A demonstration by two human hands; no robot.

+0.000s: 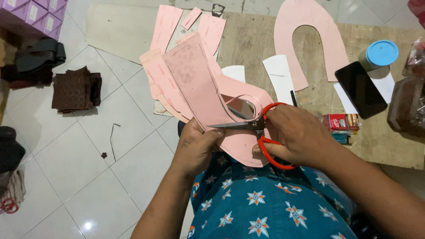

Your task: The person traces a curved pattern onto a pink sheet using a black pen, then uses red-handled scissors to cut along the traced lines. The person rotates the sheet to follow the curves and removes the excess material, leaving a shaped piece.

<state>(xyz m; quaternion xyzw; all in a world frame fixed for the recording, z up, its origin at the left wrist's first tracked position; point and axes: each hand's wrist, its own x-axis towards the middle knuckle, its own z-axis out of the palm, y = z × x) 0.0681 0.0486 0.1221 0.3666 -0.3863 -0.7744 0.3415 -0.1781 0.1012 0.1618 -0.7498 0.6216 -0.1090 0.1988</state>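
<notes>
My right hand is curled closed through the loops of a pair of red-handled steel scissors, thumb in the upper loop, fingers in the lower one. The blades point away toward my left hand, nearly closed, with their tips partway into a large curved sheet of pink card. That hand pinches the sheet's lower edge just under the blade tips, thumb on top, holding it up above my lap. A thin curl of trimmed pink card arches just above the scissors — I judge the cut to be midway along a curved outline. The next snip seems to call for turning the sheet with my left hand so the curve feeds into the blades.

Beyond my right hand, on the bare wooden board, lie a horseshoe-shaped pink card piece and a black phone. Past my left hand, a stack of brown fabric pieces sits on the white tiled floor.
</notes>
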